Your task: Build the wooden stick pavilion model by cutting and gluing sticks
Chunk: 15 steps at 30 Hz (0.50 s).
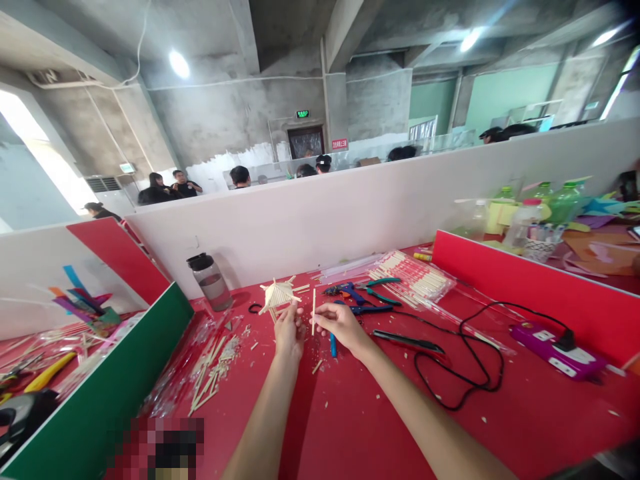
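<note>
A small roof-like model of pale sticks [278,294] stands on the red table, just beyond my left hand [290,327]. The fingers of that hand are bent together by the model's near right corner; what they hold, if anything, is too small to tell. My right hand [337,324] pinches a short pale stick [314,312], held upright between thumb and fingers. Blue-handled pliers [370,309] lie behind the right hand, and a blue tool end [333,345] shows beneath it.
A water bottle [211,281] stands at the back left near loose sticks [209,380]. Bagged sticks [413,277], a black-handled cutter [409,341], a black cable [463,333] and a purple power strip [557,350] lie right. Green [115,373] and red [530,293] dividers flank the table. People stand beyond.
</note>
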{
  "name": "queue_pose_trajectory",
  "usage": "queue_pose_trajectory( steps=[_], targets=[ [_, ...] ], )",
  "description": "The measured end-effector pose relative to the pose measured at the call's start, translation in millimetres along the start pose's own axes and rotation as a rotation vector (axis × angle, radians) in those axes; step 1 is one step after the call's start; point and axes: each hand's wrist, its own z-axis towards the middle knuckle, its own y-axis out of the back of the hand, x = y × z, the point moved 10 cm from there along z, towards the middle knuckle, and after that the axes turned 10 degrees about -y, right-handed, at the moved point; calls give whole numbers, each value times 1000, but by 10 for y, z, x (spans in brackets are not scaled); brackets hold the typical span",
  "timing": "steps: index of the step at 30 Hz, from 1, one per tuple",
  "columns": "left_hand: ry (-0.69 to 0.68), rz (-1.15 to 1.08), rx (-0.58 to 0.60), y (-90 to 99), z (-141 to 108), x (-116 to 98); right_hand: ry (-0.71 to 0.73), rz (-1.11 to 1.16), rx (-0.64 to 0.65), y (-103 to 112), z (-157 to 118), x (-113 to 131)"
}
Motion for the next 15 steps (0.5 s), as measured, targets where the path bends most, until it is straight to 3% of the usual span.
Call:
queue_pose_trajectory(
  steps=[8,15],
  targets=[
    [-63,102,-28,110,6,-26,-5,0,0,-14,-16,21],
    [-100,52,-183,475,56,-176,14,6,5,-14,-11,37]
  ],
)
